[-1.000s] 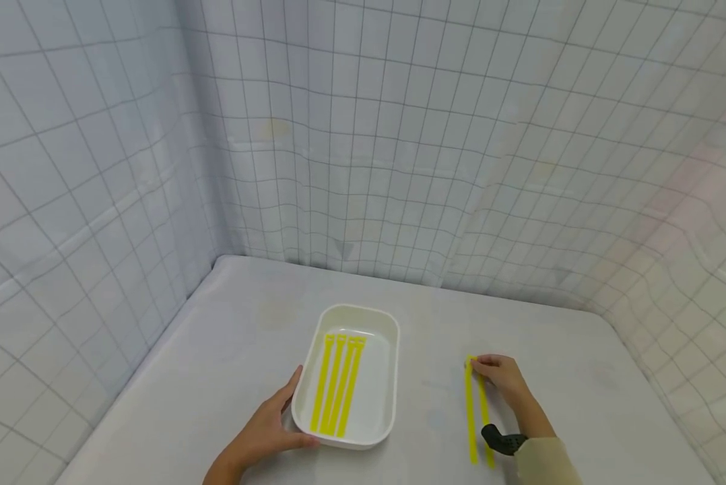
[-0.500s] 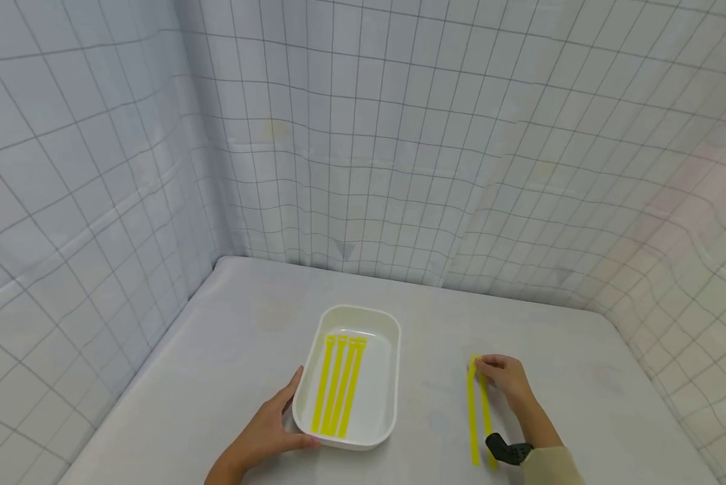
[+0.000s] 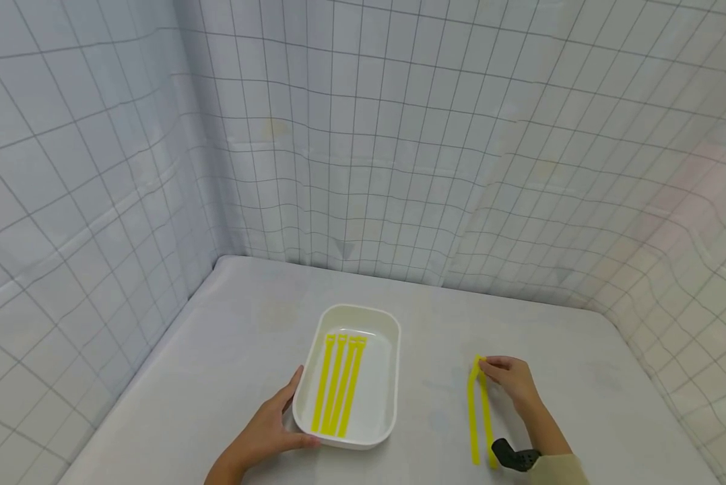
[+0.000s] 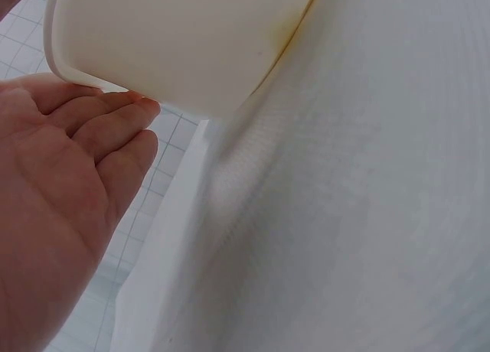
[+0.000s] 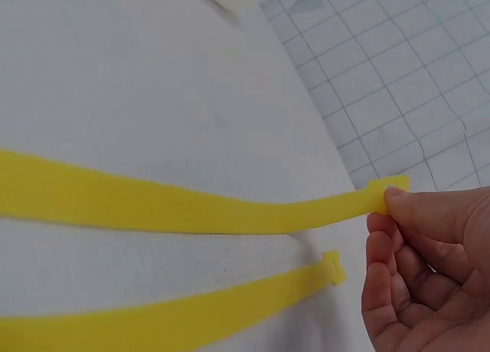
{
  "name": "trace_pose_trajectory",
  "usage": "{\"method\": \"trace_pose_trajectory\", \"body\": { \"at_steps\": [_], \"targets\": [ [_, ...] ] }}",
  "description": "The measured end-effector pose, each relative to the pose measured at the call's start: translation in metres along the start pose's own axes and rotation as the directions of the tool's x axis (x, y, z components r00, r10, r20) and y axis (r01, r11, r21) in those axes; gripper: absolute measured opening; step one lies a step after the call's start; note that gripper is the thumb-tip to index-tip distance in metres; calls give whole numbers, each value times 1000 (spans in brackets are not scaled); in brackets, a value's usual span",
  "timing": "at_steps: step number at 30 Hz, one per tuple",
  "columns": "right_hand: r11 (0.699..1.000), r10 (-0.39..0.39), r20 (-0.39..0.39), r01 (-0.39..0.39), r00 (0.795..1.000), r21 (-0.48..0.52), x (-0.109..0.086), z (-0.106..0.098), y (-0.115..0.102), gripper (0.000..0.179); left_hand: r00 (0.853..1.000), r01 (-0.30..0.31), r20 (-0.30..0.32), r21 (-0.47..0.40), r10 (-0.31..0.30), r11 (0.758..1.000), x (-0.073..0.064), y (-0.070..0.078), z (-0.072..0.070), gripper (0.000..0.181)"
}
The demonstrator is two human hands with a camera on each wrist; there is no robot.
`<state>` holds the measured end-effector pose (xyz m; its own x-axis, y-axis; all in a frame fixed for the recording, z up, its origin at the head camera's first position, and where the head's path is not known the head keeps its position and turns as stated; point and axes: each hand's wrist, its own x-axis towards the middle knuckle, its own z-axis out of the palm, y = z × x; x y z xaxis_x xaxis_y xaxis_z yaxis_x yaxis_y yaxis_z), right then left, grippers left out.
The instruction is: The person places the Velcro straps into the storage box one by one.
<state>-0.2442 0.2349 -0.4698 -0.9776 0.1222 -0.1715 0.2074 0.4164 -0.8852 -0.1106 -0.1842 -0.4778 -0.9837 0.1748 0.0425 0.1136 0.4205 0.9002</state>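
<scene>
My right hand (image 3: 514, 380) pinches the slotted head of a yellow hook-and-loop cable tie (image 5: 276, 216) between thumb and fingers. That head is lifted, and the strap slopes down towards the white tabletop. A second yellow cable tie (image 5: 260, 298) lies beside it on the table, apart from the fingers in the right wrist view. My left hand (image 3: 266, 428) holds the near left corner of a white tray (image 3: 387, 384), thumb along the near rim and fingers against the left side. Several yellow cable ties (image 3: 337, 387) lie side by side in the tray's left half, heads at the far end.
A white cloth covers the table (image 3: 266, 296). White gridded curtains (image 3: 363, 168) hang behind it and on both sides. A black wrist strap piece (image 3: 514, 457) sits at my right wrist, over the near end of the ties.
My right hand has moved slightly right, raising the pinched cable tie's head and bending the strap near its top. The left hand and the tray have stayed nearly still.
</scene>
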Motion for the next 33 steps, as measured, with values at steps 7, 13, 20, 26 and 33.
{"method": "trace_pose_trajectory", "body": {
  "at_steps": [7,13,20,26,33],
  "targets": [
    [1000,-13,12,13,1000,-25,-6,-4,-4,36,1000,9,7,0,-9,1000,0,-1,0,117],
    [1000,-27,22,27,999,9,-4,-7,-3,41,1000,-16,-5,2,16,1000,-1,-2,0,116],
    [995,-56,29,53,998,83,5,-13,9,48,1000,-22,-12,-8,22,1000,-1,-4,0,116],
    [994,-89,50,85,995,74,-12,-21,-5,42,1000,-13,-5,-3,13,1000,0,-1,1,117],
    [992,-95,65,89,993,84,-20,-29,-10,37,1000,25,-11,6,-25,1000,0,2,1,118]
  ]
}}
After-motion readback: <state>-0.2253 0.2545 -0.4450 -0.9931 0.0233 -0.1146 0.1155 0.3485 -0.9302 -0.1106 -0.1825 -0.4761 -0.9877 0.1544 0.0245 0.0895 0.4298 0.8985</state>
